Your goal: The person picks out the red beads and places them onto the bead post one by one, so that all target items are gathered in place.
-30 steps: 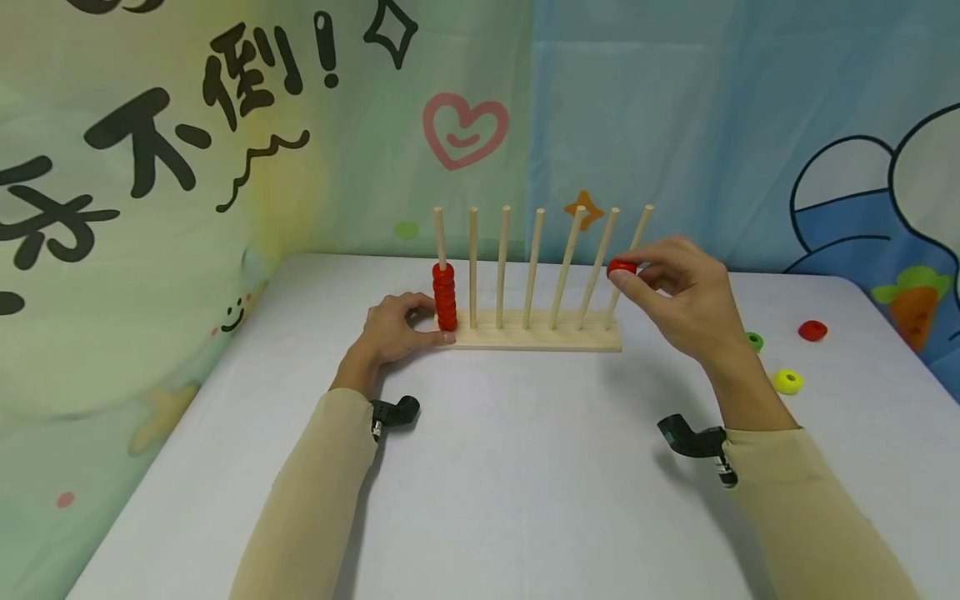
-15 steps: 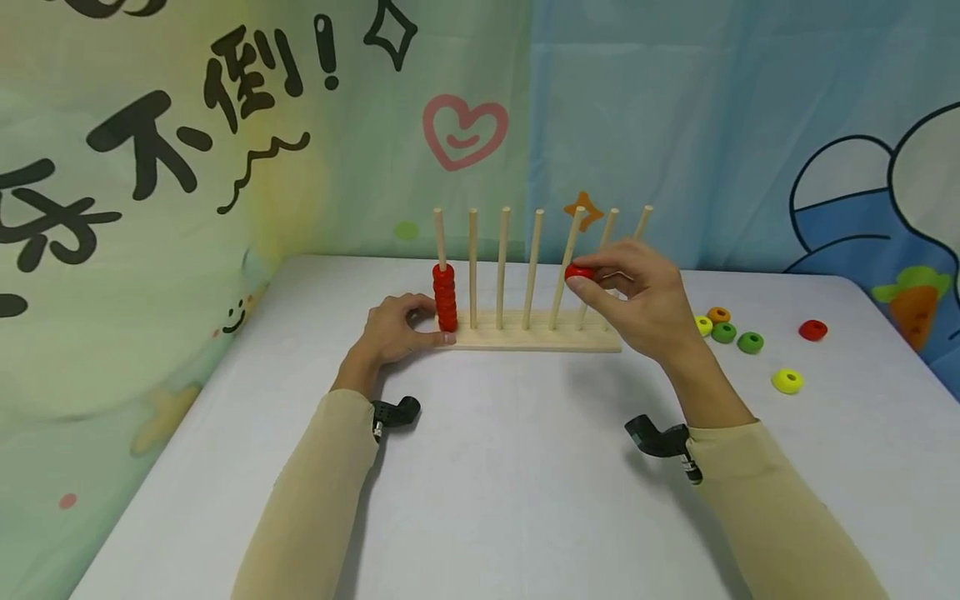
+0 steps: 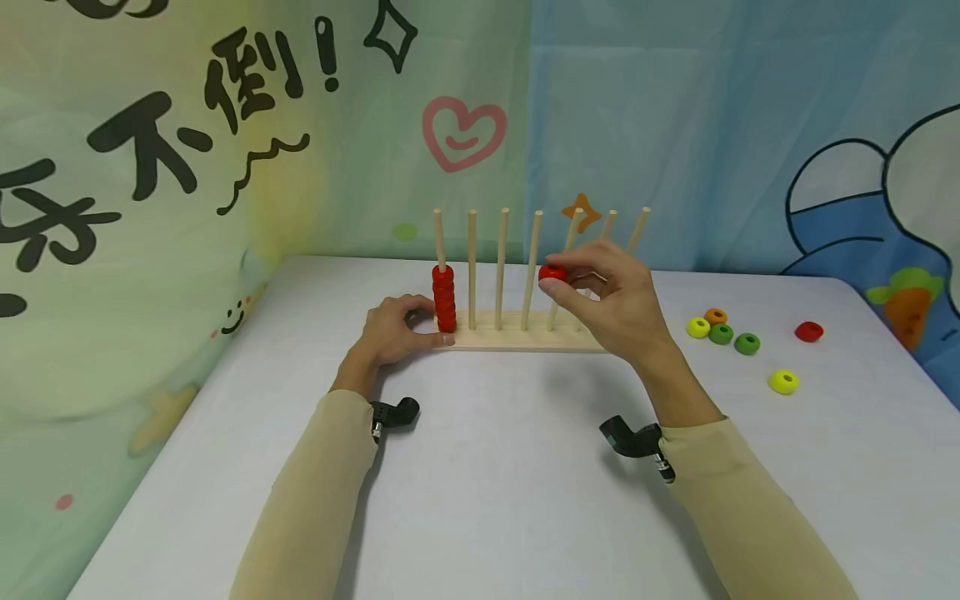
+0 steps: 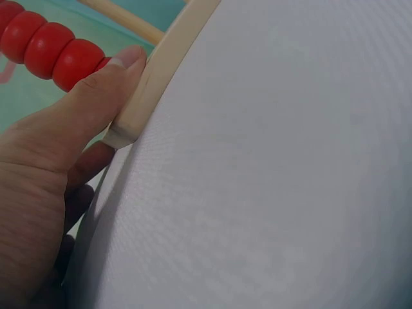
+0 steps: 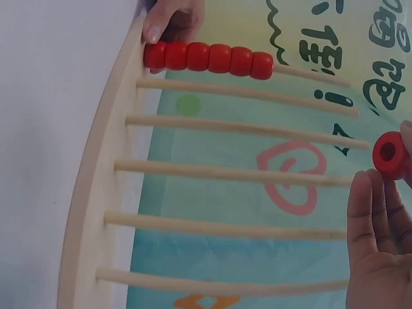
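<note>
A wooden peg rack (image 3: 517, 340) with several upright rods stands on the table. Several red beads (image 3: 444, 300) are stacked on its leftmost rod. My left hand (image 3: 393, 331) grips the rack's left end, its thumb on the base beside that stack, as the left wrist view also shows. Between thumb and fingers of my right hand (image 3: 611, 302) is a loose red bead (image 3: 552, 273), held in front of the rods right of the rack's middle. In the right wrist view this bead (image 5: 394, 170) shows its hole. The other rods visible there carry no beads.
To the right lie loose beads: an orange one (image 3: 716, 316), a yellow one (image 3: 697, 327), two green ones (image 3: 733, 338), another yellow one (image 3: 783, 382) and a red one (image 3: 809, 332). Behind the white table (image 3: 510, 467) hangs a printed cloth (image 3: 637, 108).
My right hand has carried the red bead leftward from the rack's right end towards its middle, uncovering the loose beads at right. My left hand has stayed on the rack's end.
</note>
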### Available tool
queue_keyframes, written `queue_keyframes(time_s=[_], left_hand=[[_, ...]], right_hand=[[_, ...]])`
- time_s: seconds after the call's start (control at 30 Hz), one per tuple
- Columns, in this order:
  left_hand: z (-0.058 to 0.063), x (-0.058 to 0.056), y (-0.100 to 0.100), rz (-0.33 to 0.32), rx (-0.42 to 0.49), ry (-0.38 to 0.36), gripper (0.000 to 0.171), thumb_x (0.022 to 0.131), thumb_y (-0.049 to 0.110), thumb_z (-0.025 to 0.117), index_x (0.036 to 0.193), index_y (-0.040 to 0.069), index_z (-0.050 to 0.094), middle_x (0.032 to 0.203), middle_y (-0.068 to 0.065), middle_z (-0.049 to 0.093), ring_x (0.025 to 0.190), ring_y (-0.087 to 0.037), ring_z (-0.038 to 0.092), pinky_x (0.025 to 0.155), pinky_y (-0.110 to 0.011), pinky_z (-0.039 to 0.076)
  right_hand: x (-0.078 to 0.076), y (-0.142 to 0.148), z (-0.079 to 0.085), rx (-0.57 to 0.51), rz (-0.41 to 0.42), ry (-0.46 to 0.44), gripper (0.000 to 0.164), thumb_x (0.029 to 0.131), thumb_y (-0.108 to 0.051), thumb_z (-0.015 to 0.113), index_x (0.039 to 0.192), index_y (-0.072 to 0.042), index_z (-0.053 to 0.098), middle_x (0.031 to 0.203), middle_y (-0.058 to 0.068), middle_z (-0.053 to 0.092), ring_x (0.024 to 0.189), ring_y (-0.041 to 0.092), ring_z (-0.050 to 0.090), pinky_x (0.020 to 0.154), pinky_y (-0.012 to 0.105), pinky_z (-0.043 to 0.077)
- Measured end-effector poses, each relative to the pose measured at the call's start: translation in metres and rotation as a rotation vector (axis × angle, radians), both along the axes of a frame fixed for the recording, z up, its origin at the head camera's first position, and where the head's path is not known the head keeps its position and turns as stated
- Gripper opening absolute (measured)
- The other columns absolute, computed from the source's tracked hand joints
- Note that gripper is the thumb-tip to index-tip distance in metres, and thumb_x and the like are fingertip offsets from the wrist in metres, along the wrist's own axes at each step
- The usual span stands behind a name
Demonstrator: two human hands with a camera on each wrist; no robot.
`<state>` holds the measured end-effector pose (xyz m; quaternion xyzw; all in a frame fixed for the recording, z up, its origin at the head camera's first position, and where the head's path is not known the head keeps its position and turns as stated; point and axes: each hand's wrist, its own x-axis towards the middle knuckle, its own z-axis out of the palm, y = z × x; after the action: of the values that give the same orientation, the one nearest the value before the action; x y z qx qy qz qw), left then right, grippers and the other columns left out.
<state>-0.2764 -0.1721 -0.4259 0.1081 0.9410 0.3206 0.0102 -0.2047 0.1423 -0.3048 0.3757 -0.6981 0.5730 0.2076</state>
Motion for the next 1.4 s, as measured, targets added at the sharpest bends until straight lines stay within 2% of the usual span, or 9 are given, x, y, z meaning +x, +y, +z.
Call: queue_keyframes(time_s=[0.17,0.4,0.53,0.77,1.03,1.4], left_hand=[[0.000,0.000,0.000,0.009,0.008,-0.004,0.062,0.070,0.063,0.079,0.119,0.027,0.067,0.125,0.005,0.063,0.119,-0.019,0.051,0.102,-0.046,0.038],[0.001,0.000,0.000,0.006,0.000,-0.007,0.064,0.071,0.064,0.078,0.121,0.027,0.067,0.124,0.004,0.063,0.119,-0.020,0.050,0.102,-0.047,0.037],[0.002,0.000,0.001,0.004,0.005,0.006,0.063,0.070,0.064,0.079,0.120,0.027,0.067,0.123,0.005,0.064,0.118,-0.020,0.051,0.102,-0.047,0.037],[0.001,0.000,0.000,0.009,0.018,-0.006,0.064,0.070,0.065,0.078,0.120,0.027,0.067,0.120,0.005,0.064,0.116,-0.020,0.050,0.101,-0.048,0.037],[-0.001,-0.001,0.000,0.020,0.027,-0.009,0.066,0.068,0.068,0.078,0.119,0.028,0.067,0.119,0.005,0.064,0.115,-0.019,0.051,0.100,-0.048,0.039],[0.000,0.000,-0.001,0.017,0.020,-0.013,0.064,0.069,0.067,0.078,0.120,0.029,0.067,0.122,0.005,0.063,0.117,-0.020,0.049,0.101,-0.049,0.038]], right_hand=[[-0.001,-0.007,0.004,0.017,0.000,0.004,0.029,0.078,0.020,0.070,0.107,0.014,0.066,0.098,0.023,0.059,0.083,0.022,0.063,0.074,0.025,0.055],[-0.007,-0.018,0.005,-0.005,0.045,-0.005,0.034,0.077,0.022,0.070,0.109,0.015,0.065,0.095,0.023,0.059,0.080,0.022,0.064,0.072,0.027,0.056],[-0.011,-0.025,0.003,-0.014,0.038,-0.008,0.032,0.078,0.020,0.070,0.109,0.013,0.066,0.095,0.022,0.059,0.079,0.022,0.065,0.071,0.026,0.055],[-0.031,-0.035,-0.010,-0.060,0.048,-0.011,0.035,0.077,0.020,0.071,0.110,0.007,0.068,0.096,0.017,0.060,0.078,0.023,0.065,0.070,0.027,0.055],[-0.017,-0.057,0.012,-0.061,0.066,0.047,0.030,0.079,0.018,0.071,0.108,0.012,0.066,0.093,0.021,0.059,0.072,0.026,0.065,0.070,0.030,0.056],[-0.016,-0.084,0.028,-0.064,0.038,0.056,0.029,0.083,0.012,0.071,0.111,0.011,0.065,0.100,0.022,0.060,0.066,0.027,0.061,0.069,0.032,0.056]])
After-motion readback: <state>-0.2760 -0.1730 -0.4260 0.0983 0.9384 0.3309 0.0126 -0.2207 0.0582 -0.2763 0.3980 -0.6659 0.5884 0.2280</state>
